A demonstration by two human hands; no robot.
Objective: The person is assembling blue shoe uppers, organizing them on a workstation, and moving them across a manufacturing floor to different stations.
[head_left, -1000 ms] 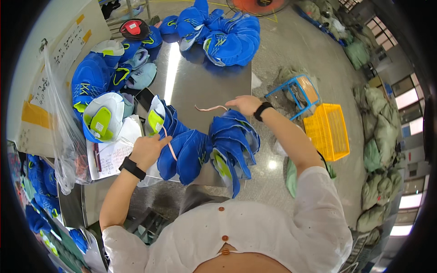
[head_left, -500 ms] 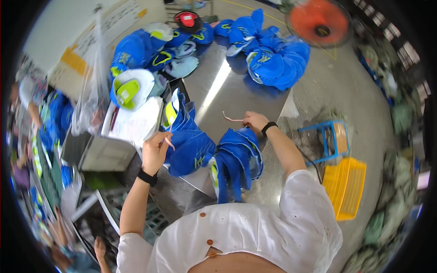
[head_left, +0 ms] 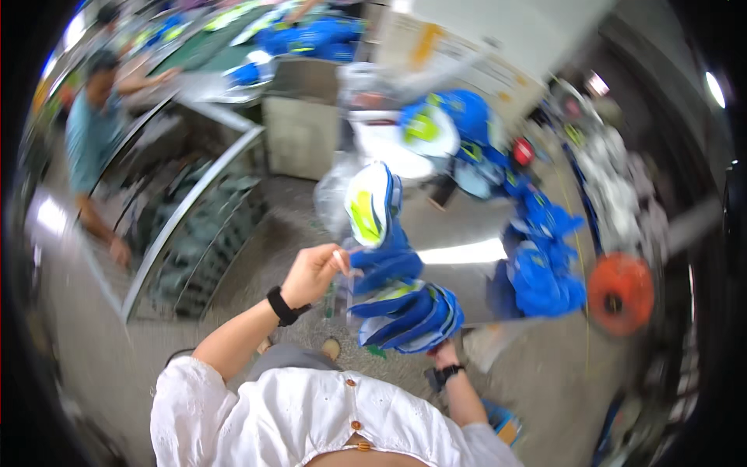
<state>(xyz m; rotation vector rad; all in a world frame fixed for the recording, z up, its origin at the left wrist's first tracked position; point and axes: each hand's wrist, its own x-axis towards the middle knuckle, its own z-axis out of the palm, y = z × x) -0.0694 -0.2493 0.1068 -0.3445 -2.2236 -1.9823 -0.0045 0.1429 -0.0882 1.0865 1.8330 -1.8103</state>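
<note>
My left hand (head_left: 315, 274) is closed in a pinch on a thin pale strip (head_left: 349, 289) that hangs down, blurred, beside the blue shoe uppers. A bundle of nested blue uppers (head_left: 412, 317) lies at the near end of the metal table (head_left: 455, 226). Behind it is another group of blue uppers (head_left: 381, 265), topped by a white and lime-yellow piece (head_left: 367, 206). My right hand (head_left: 445, 354) is low against the near right side of the nested bundle; its fingers are hidden behind it.
More blue uppers (head_left: 545, 265) lie at the table's far right, others (head_left: 463, 117) beside a white box (head_left: 385, 148). An orange fan (head_left: 620, 294) stands on the right. On the left, a metal-framed rack (head_left: 194, 210) holds dark pieces; a co-worker (head_left: 97, 132) is beyond it.
The view has swung left, bringing the rack and co-worker into fuller view. My left hand still pinches a strip. The strip seen earlier at my right hand no longer shows.
</note>
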